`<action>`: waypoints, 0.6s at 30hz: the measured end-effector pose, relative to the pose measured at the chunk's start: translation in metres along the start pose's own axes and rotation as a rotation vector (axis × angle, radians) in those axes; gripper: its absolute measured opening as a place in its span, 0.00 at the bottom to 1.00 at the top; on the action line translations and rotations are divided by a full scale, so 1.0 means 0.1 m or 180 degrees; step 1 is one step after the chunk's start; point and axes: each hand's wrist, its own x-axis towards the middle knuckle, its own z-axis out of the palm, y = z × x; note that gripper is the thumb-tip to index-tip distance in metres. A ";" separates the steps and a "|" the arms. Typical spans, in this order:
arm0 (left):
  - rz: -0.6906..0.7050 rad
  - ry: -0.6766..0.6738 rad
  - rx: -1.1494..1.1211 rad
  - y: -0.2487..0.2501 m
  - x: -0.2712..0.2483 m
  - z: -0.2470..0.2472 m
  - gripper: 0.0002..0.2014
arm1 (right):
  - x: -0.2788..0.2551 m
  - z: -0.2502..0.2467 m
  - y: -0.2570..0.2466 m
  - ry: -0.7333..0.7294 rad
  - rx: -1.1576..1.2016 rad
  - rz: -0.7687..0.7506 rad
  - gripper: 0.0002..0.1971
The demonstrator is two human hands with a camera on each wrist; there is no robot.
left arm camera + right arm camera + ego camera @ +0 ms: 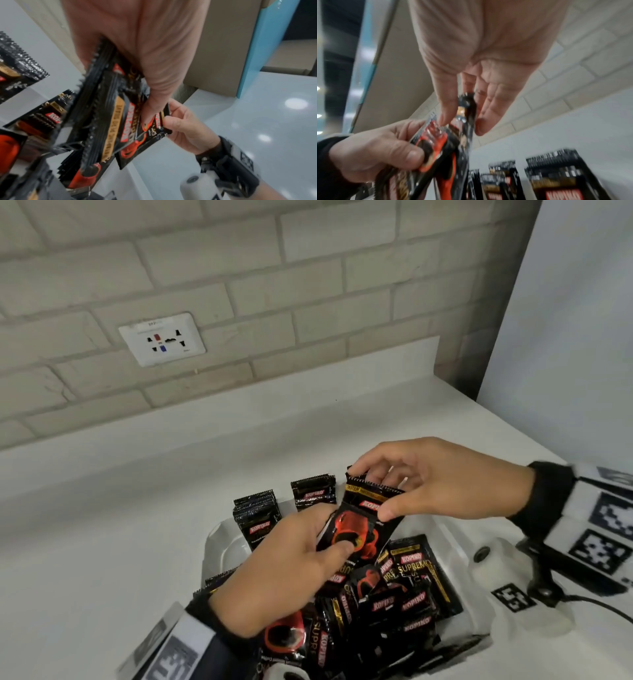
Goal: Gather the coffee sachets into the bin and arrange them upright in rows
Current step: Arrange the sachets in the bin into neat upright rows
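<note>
A white bin point(219, 539) on the counter holds a loose pile of black Kopiko coffee sachets point(407, 587). Two small stacks of sachets stand upright at its far end point(255, 515) point(313, 493). Above the pile, my left hand point(334, 537) grips a bunch of sachets point(359, 525) from below, thumb on the red cup print. My right hand point(371, 491) pinches the top edge of that bunch between thumb and fingers. The left wrist view shows the bunch point(116, 121) fanned under my thumb. In the right wrist view, my fingers point(447, 108) close on one sachet's edge point(469, 108).
The bin sits on a white counter point(102, 525) against a brick wall with a socket plate point(161, 338). A white panel point(565, 337) rises at the right. Wrist camera rigs with black-and-white tags sit on both forearms.
</note>
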 end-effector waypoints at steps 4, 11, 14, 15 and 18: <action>0.0082 -0.0023 0.0226 0.06 0.01 0.08 0.08 | -0.02 -0.11 -0.14 0.0057 -0.0820 -0.0149 0.15; -0.0093 0.0476 0.0158 0.12 -0.07 -0.10 0.06 | 0.14 -0.26 0.13 0.0195 -0.1677 0.0162 0.08; -0.0371 0.0069 0.0294 0.12 -0.07 -0.19 0.03 | 0.27 -0.19 0.29 -0.0103 -0.2193 0.0270 0.10; -0.0461 -0.0136 0.0411 0.12 -0.05 -0.21 0.02 | 0.31 -0.16 0.32 -0.0169 -0.2322 0.0278 0.10; -0.0698 -0.0590 0.0590 0.07 0.06 -0.23 0.03 | 0.41 -0.08 0.37 -0.0322 -0.2631 0.0195 0.08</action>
